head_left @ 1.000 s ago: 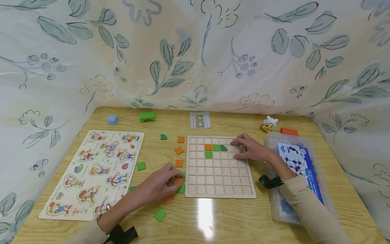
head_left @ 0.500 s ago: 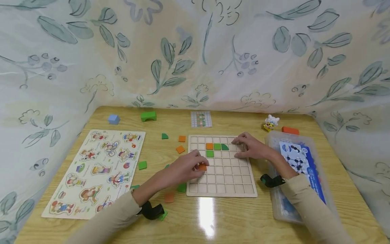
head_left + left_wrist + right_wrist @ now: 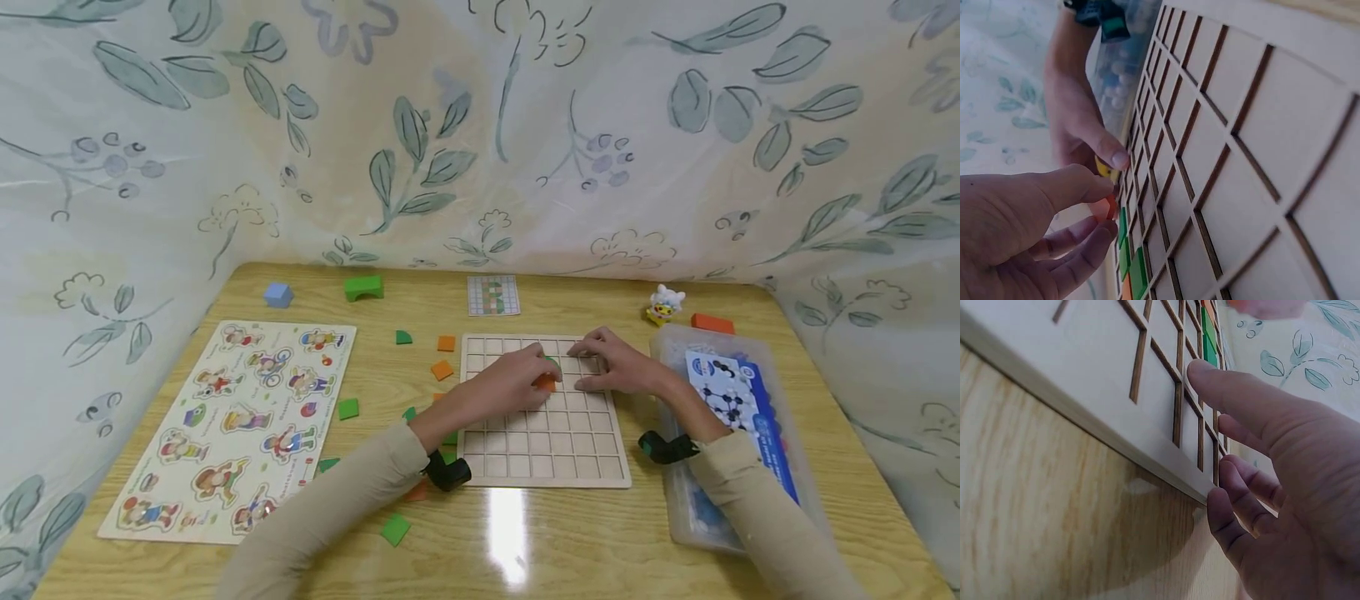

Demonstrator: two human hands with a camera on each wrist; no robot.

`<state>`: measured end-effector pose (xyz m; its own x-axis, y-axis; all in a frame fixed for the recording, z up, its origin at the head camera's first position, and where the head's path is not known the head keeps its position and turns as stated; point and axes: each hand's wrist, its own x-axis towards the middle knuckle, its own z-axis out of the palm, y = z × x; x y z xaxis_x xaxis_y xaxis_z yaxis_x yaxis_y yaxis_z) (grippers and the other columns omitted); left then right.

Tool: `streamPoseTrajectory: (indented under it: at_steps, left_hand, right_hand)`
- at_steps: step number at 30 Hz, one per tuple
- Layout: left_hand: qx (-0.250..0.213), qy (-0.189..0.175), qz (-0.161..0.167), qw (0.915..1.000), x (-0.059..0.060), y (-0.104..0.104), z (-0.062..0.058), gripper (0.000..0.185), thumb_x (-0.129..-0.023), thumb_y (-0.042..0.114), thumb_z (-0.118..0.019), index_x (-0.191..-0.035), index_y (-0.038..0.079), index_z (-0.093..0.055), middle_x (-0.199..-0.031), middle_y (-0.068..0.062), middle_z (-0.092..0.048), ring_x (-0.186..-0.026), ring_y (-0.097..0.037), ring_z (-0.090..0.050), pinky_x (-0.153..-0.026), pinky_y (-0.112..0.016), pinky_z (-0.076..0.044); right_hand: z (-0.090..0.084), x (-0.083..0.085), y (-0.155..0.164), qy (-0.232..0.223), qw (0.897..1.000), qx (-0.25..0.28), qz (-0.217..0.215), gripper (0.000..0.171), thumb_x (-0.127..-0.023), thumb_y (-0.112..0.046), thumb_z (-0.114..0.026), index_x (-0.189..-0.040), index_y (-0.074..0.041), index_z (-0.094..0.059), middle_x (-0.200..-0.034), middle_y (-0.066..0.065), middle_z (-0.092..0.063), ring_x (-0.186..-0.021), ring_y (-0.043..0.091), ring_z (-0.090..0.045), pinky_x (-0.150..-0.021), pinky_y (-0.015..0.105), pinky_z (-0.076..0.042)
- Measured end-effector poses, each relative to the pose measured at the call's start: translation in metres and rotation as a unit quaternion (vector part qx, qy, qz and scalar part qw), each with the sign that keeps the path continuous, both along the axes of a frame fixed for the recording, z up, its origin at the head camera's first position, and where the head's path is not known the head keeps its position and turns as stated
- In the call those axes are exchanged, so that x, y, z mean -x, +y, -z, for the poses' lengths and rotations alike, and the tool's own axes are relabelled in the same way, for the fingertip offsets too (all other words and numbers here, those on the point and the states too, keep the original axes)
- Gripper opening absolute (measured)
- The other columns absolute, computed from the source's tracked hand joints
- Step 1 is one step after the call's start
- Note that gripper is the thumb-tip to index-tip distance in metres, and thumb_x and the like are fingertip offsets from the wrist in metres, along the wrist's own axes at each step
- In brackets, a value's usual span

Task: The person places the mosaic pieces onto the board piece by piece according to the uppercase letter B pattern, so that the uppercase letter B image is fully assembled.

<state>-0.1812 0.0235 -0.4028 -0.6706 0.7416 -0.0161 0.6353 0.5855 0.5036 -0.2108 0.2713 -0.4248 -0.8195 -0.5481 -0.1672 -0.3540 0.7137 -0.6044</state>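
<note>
A pale wooden grid board lies in the middle of the table. My left hand hovers over its upper rows and pinches a small orange tile between thumb and fingers; the left wrist view shows that orange tile held just above green tiles set in the grid board. My right hand rests flat on the board's upper right part, fingers straight. In the right wrist view its fingers press on the board's frame.
Loose orange tiles and green tiles lie left of the board. A character puzzle board lies at the left. A clear box with a blue booklet stands at the right. A pattern card, a green arch block and a blue cube sit at the back.
My left hand picked up an orange tile from the pile left of the board and carried it up and right over the board's upper rows. The right hand stayed in place.
</note>
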Motion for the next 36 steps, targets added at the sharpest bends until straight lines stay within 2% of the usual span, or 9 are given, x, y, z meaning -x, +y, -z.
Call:
streamPoseTrajectory:
  at_steps: [6,13,25,36]
  left_hand:
    - [-0.008,-0.005,-0.009,0.9999,0.008,0.008,0.003,0.024,-0.092,0.015,-0.063,-0.116,0.014,-0.069,-0.104,-0.003,-0.057,-0.082,-0.012,-0.049,-0.066,-0.020,-0.041]
    - [-0.006,-0.011,-0.020,0.9997,0.009,0.008,0.008,0.025,-0.094,0.017,-0.063,-0.118,0.014,-0.068,-0.106,-0.003,-0.057,-0.082,-0.013,-0.049,-0.068,-0.020,-0.041]
    - [-0.005,0.000,-0.015,0.9999,0.014,0.014,0.012,0.024,-0.094,0.016,-0.063,-0.117,0.014,-0.068,-0.104,-0.002,-0.056,-0.081,-0.012,-0.048,-0.067,-0.019,-0.040]
    - [0.004,0.011,-0.017,0.9998,0.014,0.016,0.016,0.023,-0.093,0.017,-0.064,-0.115,0.016,-0.069,-0.103,-0.002,-0.057,-0.081,-0.012,-0.048,-0.066,-0.019,-0.039]
  right_hand:
    - [-0.001,0.001,0.000,-0.004,1.000,-0.004,-0.001,0.049,-0.085,-0.029,-0.075,-0.127,-0.012,-0.058,-0.121,0.014,-0.043,-0.102,0.024,-0.042,-0.081,0.035,-0.037]
    - [0.001,0.002,-0.001,-0.003,1.000,-0.005,-0.008,0.048,-0.085,-0.029,-0.075,-0.127,-0.012,-0.058,-0.122,0.015,-0.042,-0.095,0.022,-0.040,-0.075,0.033,-0.036]
    - [-0.003,0.002,-0.001,0.001,1.000,-0.002,-0.008,0.047,-0.086,-0.028,-0.074,-0.127,-0.012,-0.058,-0.122,0.015,-0.042,-0.101,0.024,-0.040,-0.079,0.035,-0.036]
    - [-0.002,0.000,0.000,0.002,1.000,0.001,-0.014,0.048,-0.086,-0.029,-0.074,-0.127,-0.010,-0.058,-0.122,0.016,-0.042,-0.103,0.025,-0.040,-0.080,0.036,-0.036]
